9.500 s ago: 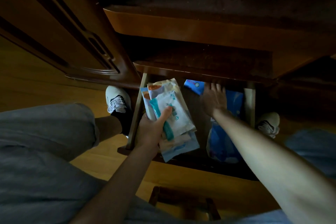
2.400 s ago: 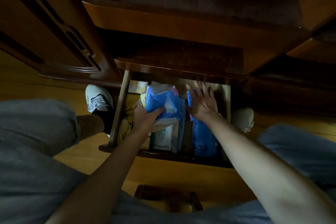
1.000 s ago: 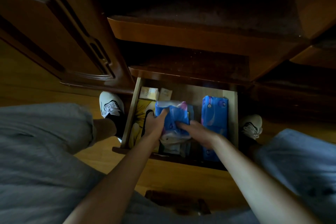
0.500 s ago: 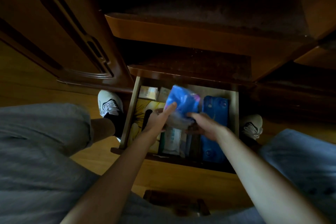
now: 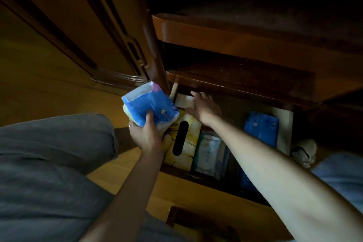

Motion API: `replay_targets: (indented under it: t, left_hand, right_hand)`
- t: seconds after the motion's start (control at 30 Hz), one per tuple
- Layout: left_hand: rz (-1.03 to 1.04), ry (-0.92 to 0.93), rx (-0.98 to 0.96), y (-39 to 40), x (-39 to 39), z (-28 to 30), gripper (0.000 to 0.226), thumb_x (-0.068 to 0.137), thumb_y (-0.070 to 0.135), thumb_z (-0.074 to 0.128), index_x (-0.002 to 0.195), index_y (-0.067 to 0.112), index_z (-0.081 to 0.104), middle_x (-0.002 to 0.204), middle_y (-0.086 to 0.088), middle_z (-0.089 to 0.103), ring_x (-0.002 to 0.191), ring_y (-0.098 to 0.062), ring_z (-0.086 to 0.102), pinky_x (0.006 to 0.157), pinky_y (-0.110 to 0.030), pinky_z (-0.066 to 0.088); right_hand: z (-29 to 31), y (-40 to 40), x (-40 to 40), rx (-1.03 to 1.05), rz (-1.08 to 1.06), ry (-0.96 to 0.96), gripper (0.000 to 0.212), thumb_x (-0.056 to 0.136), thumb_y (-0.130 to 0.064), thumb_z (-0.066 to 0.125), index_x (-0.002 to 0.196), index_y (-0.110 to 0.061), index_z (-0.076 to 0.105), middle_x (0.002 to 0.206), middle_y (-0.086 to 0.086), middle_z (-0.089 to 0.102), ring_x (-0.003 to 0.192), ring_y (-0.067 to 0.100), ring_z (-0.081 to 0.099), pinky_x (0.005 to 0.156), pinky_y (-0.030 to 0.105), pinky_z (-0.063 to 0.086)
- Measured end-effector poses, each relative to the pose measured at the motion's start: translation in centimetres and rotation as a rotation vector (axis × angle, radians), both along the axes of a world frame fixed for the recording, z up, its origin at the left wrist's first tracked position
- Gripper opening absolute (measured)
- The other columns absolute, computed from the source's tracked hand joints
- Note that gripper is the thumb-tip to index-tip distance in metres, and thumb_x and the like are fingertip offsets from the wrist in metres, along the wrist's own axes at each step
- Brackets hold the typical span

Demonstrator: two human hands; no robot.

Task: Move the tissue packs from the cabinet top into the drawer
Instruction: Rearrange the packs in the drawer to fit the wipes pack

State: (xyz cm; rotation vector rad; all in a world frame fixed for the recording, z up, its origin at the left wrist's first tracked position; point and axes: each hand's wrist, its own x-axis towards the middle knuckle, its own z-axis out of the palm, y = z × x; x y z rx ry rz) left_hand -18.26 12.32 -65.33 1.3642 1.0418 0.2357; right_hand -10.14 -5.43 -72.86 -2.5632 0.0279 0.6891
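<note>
My left hand (image 5: 146, 135) grips a blue and white tissue pack (image 5: 149, 109), held up above the left edge of the open wooden drawer (image 5: 282, 135). My right hand (image 5: 204, 107) reaches into the drawer's back left corner with fingers spread, resting against a small pale box (image 5: 183, 101). Inside the drawer lie a yellow tissue box (image 5: 185, 141) with a dark slot, a pale wipes pack (image 5: 209, 152) and a blue tissue pack (image 5: 260, 128) at the right.
The dark cabinet top (image 5: 235, 37) overhangs the drawer's back. A carved wooden door panel (image 5: 82, 31) stands at the left. My knees in grey trousers (image 5: 49, 163) flank the drawer, and a white shoe (image 5: 304, 151) shows at the right on the wooden floor.
My left hand has lifted the blue pack up and to the left, out over the drawer's edge. My right hand let go of it and reached into the back left corner.
</note>
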Motion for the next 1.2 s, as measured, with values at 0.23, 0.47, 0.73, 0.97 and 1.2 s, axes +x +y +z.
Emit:
replay_targets:
  t: [0.23, 0.47, 0.73, 0.97, 1.2]
  left_hand:
    - [-0.001, 0.005, -0.053, -1.4, 0.8, -0.8, 0.042, 0.087, 0.022, 0.075, 0.124, 0.011, 0.059, 0.107, 0.000, 0.070, 0.098, -0.013, 0.070, 0.079, -0.024, 0.057]
    - [0.059, 0.001, -0.086, -1.6, 1.8, 0.0, 0.030, 0.089, 0.020, 0.073, 0.115, 0.018, 0.058, 0.107, 0.000, 0.070, 0.096, -0.013, 0.070, 0.082, -0.028, 0.057]
    - [0.060, 0.046, -0.091, -0.7, 1.6, 0.1, 0.031, 0.089, 0.024, 0.073, 0.115, 0.016, 0.057, 0.107, -0.001, 0.069, 0.095, -0.013, 0.069, 0.081, -0.028, 0.057]
    - [0.102, 0.055, -0.095, 0.1, 1.9, -0.7, 0.038, 0.085, 0.029, 0.075, 0.116, 0.019, 0.059, 0.104, 0.003, 0.070, 0.094, -0.012, 0.071, 0.081, -0.030, 0.059]
    - [0.110, 0.040, -0.109, -0.1, 2.2, -0.5, 0.037, 0.085, 0.025, 0.075, 0.117, 0.014, 0.060, 0.104, -0.001, 0.072, 0.093, -0.013, 0.072, 0.081, -0.032, 0.060]
  right_hand:
    - [0.9, 0.0, -1.3, 0.147, -0.121, -0.208, 0.050, 0.089, -0.043, 0.074, 0.131, -0.025, 0.053, 0.125, 0.003, 0.063, 0.116, 0.027, 0.058, 0.086, 0.044, 0.055]
    - [0.9, -2.6, -3.7, 0.414, -0.919, 0.101, 0.064, 0.096, -0.038, 0.068, 0.151, -0.018, 0.043, 0.148, 0.011, 0.051, 0.127, 0.026, 0.057, 0.073, 0.020, 0.046]
    - [1.3, -2.0, -2.8, -0.196, -0.306, 0.128, 0.056, 0.096, -0.067, 0.045, 0.093, -0.018, 0.072, 0.098, 0.008, 0.070, 0.101, 0.030, 0.066, 0.090, 0.045, 0.053]
    - [1.3, -0.1, -1.8, -0.319, -0.149, -0.126, 0.069, 0.093, -0.062, 0.056, 0.140, -0.013, 0.046, 0.139, 0.017, 0.054, 0.126, 0.035, 0.049, 0.102, 0.046, 0.042]
    - [0.1, 2.3, 2.8, -0.200, 0.160, 0.035, 0.051, 0.097, -0.036, 0.063, 0.145, -0.027, 0.048, 0.145, 0.008, 0.054, 0.135, 0.031, 0.048, 0.105, 0.047, 0.041]
